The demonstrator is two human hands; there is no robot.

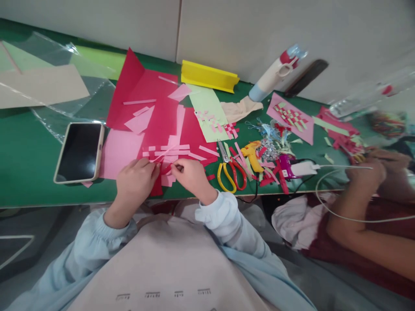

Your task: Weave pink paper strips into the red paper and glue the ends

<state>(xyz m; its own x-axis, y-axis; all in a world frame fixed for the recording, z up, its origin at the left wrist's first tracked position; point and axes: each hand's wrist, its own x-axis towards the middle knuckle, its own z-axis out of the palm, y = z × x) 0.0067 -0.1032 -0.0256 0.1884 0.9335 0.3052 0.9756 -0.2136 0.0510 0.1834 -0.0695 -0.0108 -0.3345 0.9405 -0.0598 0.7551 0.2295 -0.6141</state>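
My left hand (134,179) and my right hand (191,175) meet at the near edge of the green table (29,172), both pinched on a thin pink paper strip (161,159) that runs up from between them. Under the strip lies a red paper sheet (164,125) with several pink strips woven across it (171,151). A plain pink sheet (118,149) lies just left of my left hand.
A phone (79,151) lies face up at the left. Scissors (230,170), a yellow glue gun (253,153) and paper scraps sit to the right. Another person's hands (372,170) work at the far right. A yellow holder (207,77) and a bottle (275,73) stand at the back.
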